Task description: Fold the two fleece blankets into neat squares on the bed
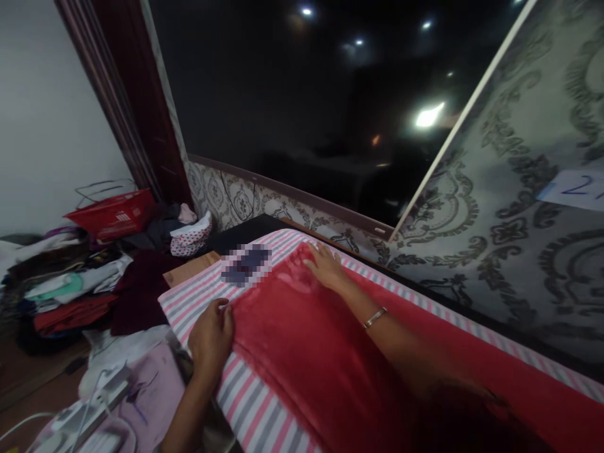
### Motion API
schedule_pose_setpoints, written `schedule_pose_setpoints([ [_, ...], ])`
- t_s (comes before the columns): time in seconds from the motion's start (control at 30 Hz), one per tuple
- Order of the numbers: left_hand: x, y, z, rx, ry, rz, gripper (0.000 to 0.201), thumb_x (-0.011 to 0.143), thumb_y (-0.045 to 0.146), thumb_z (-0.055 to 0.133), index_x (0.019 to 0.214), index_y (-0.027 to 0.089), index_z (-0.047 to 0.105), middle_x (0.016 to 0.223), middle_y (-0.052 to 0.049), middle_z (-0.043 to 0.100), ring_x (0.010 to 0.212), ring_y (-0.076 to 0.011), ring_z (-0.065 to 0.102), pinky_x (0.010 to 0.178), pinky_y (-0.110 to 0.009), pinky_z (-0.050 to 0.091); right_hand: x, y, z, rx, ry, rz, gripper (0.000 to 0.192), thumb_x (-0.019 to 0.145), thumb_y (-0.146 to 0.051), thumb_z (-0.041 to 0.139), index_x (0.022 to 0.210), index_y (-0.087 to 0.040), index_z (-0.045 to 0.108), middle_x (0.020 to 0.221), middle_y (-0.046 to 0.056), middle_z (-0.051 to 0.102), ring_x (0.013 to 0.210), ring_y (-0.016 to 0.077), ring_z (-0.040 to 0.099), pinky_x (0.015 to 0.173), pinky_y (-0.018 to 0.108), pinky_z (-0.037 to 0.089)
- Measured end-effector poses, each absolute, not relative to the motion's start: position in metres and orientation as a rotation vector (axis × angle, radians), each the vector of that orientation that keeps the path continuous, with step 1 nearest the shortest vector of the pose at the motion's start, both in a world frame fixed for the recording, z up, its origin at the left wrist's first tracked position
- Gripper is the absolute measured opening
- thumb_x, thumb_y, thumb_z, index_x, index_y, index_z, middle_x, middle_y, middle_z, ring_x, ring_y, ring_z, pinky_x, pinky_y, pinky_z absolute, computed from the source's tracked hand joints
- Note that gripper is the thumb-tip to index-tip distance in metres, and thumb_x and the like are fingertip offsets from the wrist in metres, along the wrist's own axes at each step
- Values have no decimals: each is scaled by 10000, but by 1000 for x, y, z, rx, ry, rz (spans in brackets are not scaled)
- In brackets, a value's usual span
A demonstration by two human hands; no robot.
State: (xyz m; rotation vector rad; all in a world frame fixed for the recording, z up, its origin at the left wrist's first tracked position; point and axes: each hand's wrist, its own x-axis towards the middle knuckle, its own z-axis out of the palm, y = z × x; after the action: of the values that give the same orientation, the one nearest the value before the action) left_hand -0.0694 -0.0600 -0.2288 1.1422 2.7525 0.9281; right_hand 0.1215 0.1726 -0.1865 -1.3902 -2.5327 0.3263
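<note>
A red fleece cloth [306, 340] lies spread over a surface covered in a pink, white and grey striped sheet [250, 409]. My left hand [211, 336] grips the cloth's near left edge with curled fingers. My right hand [325, 265] lies flat, palm down, on the cloth's far end, fingers spread. A thin bangle [375, 318] sits on my right wrist. A blurred dark rectangular thing [246, 264] rests on the sheet just beyond the cloth's corner.
A pile of folded and loose clothes [70, 289] lies at left with a red basket [113, 214] behind it. A white iron with cord [89, 409] sits at bottom left. A dark window [306, 94] and patterned wall [519, 220] stand close behind.
</note>
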Motion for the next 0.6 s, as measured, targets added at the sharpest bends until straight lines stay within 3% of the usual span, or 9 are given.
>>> schedule_pose_setpoints([
  [0.1, -69, -60, -225, 1139, 2741, 909, 387, 976, 377, 359, 1200, 178, 604, 1068, -119, 727, 1043, -286, 667, 755, -322, 421, 149, 174, -192, -1560, -2417, 285, 637, 1012, -485, 366, 1580, -228, 241, 1652, 132, 183, 1518, 320, 162, 1188, 559, 158],
  [0.23, -70, -60, -221, 1140, 2725, 857, 422, 978, 401, 312, 1179, 179, 610, 1061, -124, 727, 1050, -299, 664, 774, -338, 429, 165, 182, -202, -1665, -2350, 431, 603, 1014, -437, 347, 1536, -136, 346, 1495, 192, 476, 1392, 315, 430, 1100, 482, 358],
  [0.3, -70, -60, -220, 1161, 2711, 825, 444, 974, 411, 295, 1182, 173, 606, 1037, -132, 725, 1042, -308, 664, 784, -348, 431, 164, 188, -203, -1659, -2334, 442, 567, 1009, -414, 363, 1499, -134, 415, 1397, 186, 578, 1336, 308, 496, 1055, 449, 407],
  [0.43, -71, -61, -220, 1183, 2704, 795, 454, 935, 397, 338, 1233, 152, 579, 1035, -144, 715, 1029, -310, 663, 791, -351, 433, 148, 205, -200, -1603, -2309, 500, 535, 977, -356, 458, 1480, -174, 446, 1335, 139, 638, 1278, 265, 560, 1022, 371, 436],
  [0.6, -73, -61, -224, 1171, 2713, 796, 455, 885, 399, 385, 1235, 177, 573, 977, -108, 721, 967, -293, 673, 742, -335, 436, 117, 230, -198, -1532, -2258, 661, 564, 888, -311, 627, 1418, -152, 520, 1384, 133, 605, 1243, 254, 593, 988, 303, 461],
])
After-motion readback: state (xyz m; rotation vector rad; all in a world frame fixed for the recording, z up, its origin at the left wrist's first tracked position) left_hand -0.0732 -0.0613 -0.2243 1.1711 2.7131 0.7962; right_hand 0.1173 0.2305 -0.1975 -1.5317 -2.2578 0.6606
